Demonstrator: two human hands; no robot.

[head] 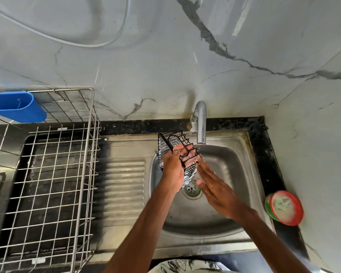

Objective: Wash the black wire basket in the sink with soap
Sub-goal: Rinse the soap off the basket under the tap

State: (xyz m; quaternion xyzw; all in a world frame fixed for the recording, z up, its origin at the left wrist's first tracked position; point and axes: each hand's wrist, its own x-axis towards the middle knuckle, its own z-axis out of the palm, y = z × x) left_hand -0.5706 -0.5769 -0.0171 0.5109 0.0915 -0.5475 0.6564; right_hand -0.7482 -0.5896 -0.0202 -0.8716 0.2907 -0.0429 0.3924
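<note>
- The left hand (pixel 172 166) has its fingers closed round the black wire basket (pixel 177 154), tilted over the sink (pixel 234 154) just at seven o'clock of the tap (pixel 200 123).
- The right hand (pixel 215 186) is flat, fingers spread wide, rubbing the basket's side.
- Water seems to be running; I'd judge it mid-wash or rinsing.
- The soap tub (pixel 283 207) sits on the bench at four o'clock of the drain.
- Draining into the empty dish rack (pixel 47 174) is left.

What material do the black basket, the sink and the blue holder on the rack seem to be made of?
Black basket: thin metal wire, probably with a black coating.
Sink: likely stainless steel, judging by its dull grey sheen and pressed drainboard ribs.
Blue holder: looks like plastic, smooth, opaque and matte.
</note>
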